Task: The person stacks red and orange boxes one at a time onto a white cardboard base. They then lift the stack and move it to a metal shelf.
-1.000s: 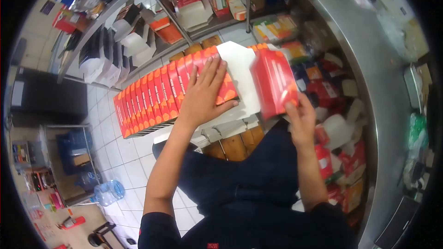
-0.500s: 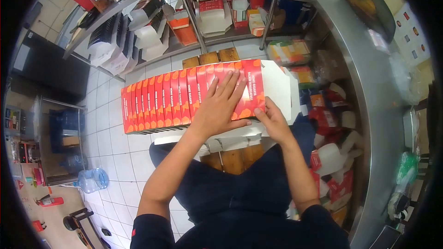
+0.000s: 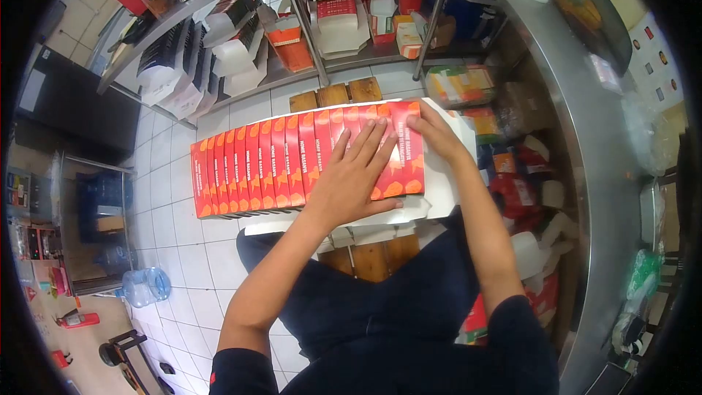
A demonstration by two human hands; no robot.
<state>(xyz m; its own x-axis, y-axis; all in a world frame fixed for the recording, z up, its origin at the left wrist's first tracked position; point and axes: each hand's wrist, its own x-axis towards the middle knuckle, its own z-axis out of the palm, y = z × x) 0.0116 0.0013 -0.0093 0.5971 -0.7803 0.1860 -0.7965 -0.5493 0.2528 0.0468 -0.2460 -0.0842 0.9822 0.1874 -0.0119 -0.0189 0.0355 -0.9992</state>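
Observation:
A row of nested red cartons (image 3: 274, 168) with orange print stretches across my lap, their faces overlapping from left to right. My left hand (image 3: 349, 175) lies flat on the right part of the row, fingers spread and pressing on the printed faces. At the top right corner of the rightmost carton (image 3: 406, 157), my right hand (image 3: 436, 132) pinches the edge, its thumb on the red face and its other fingers partly hidden. White cardboard flaps (image 3: 444, 183) stick out to the right of the row and along its lower side.
Below the row is a wooden slatted stool (image 3: 371, 256). A metal shelf (image 3: 344, 62) with folded cartons stands ahead. To the right, more cartons (image 3: 537, 289) lie in a pile under a steel counter (image 3: 578, 139). A water bottle (image 3: 146, 287) is on the tiled floor at left.
My right hand has moved up from the rightmost carton's lower right corner to its upper right corner. My left hand stays flat on the row, which has tilted slightly.

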